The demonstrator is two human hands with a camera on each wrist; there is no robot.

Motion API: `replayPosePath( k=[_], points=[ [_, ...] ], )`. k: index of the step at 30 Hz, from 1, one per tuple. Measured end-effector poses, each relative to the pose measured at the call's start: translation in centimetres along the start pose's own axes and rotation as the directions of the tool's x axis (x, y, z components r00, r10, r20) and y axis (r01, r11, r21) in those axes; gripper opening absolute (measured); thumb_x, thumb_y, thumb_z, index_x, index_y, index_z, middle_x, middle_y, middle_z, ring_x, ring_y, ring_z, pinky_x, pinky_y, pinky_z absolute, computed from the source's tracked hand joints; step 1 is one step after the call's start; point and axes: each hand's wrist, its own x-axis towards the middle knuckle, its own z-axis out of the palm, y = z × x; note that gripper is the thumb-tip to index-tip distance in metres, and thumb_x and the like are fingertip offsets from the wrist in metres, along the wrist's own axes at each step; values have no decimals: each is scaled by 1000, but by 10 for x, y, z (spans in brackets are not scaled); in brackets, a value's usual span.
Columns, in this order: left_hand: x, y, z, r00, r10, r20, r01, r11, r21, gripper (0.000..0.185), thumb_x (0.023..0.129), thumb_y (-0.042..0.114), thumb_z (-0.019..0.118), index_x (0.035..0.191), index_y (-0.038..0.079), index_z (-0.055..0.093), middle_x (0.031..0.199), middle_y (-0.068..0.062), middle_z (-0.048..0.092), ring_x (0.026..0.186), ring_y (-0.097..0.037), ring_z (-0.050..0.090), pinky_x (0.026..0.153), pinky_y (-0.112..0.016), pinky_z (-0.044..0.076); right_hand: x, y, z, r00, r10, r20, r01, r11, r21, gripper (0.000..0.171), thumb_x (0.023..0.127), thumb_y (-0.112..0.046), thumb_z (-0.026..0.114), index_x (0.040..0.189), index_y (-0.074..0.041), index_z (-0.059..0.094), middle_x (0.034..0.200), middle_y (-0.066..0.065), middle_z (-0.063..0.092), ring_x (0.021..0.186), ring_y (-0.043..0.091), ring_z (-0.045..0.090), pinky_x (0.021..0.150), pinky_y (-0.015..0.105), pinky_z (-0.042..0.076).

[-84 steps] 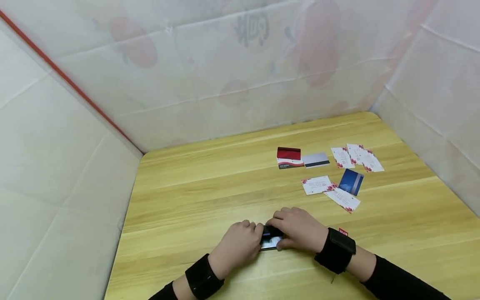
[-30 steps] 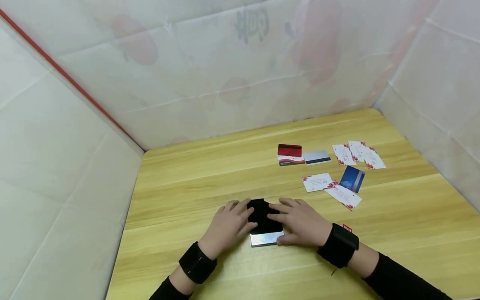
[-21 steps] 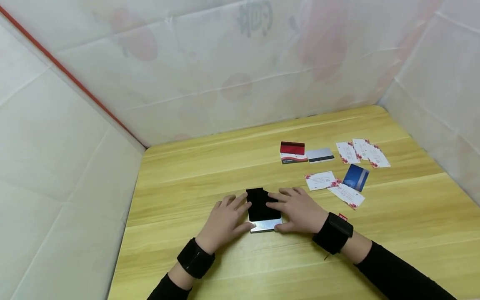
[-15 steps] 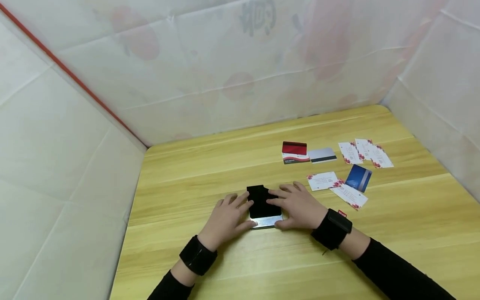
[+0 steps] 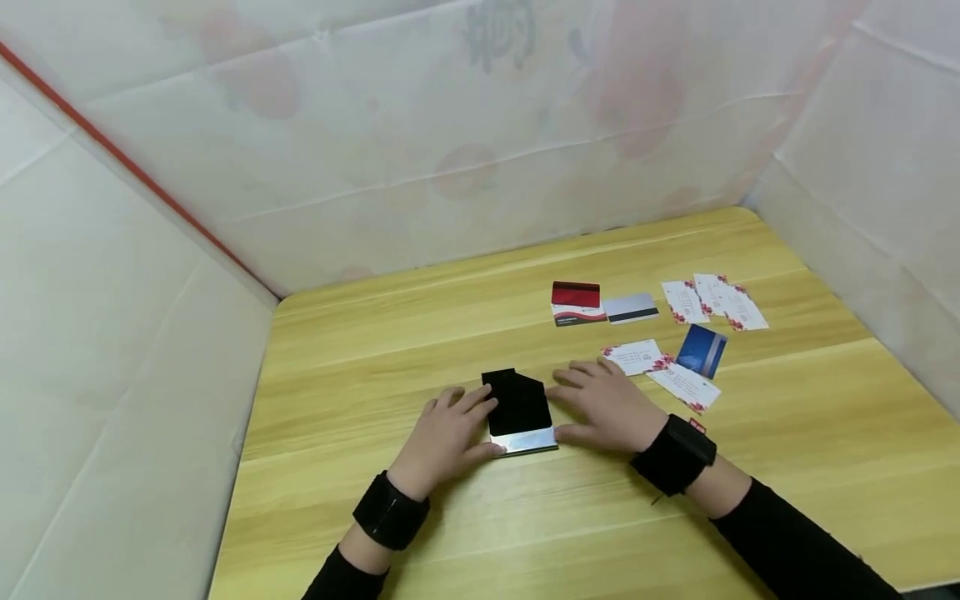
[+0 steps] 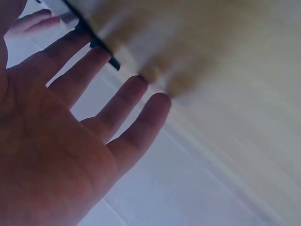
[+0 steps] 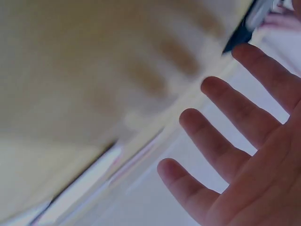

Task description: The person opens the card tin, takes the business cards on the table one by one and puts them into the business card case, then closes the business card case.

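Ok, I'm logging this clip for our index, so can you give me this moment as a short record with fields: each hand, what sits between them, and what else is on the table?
left hand: fingers straight, touching the left edge of the card case
right hand: fingers spread, thumb at the case's right edge
card case: black top, silver base, flat on the wooden table
red card: far side, beside the grey card
blue card: among white flowered cards

Black card case [image 5: 516, 404] lying flat on the table, lid open (silver strip along near edge).
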Motion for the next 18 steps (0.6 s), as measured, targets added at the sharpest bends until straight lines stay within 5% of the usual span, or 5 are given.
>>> replayPosePath(
  k=[5, 10, 18],
  points=[
    [1, 2, -3, 999, -31, 18, 31, 999, -28, 72, 75, 64, 58, 132, 19, 51, 142, 0, 40, 119, -32, 41, 86, -54, 41, -12, 29, -16, 994, 104, -23, -104, 995, -5, 47, 79, -49, 65, 117, -20, 63, 124, 8, 56, 118, 32, 45, 96, 54, 32],
    [4, 3, -4, 999, -39, 8, 40, 998, -55, 72, 74, 64, 60, 130, 20, 53, 141, 1, 42, 118, -32, 42, 87, -52, 40, -26, 67, -28, 973, 228, -30, -227, 974, 15, 53, 76, -39, 72, 122, -16, 60, 123, 12, 56, 114, 33, 48, 91, 52, 39],
    [4, 1, 4, 999, -46, -8, 46, 997, -55, 75, 70, 68, 60, 128, 21, 54, 138, 3, 44, 114, -27, 43, 87, -48, 39, -29, 104, -23, 947, 320, 36, -322, 945, 53, 62, 71, -36, 77, 126, -16, 56, 124, 9, 55, 118, 33, 44, 98, 53, 30]
  ],
)
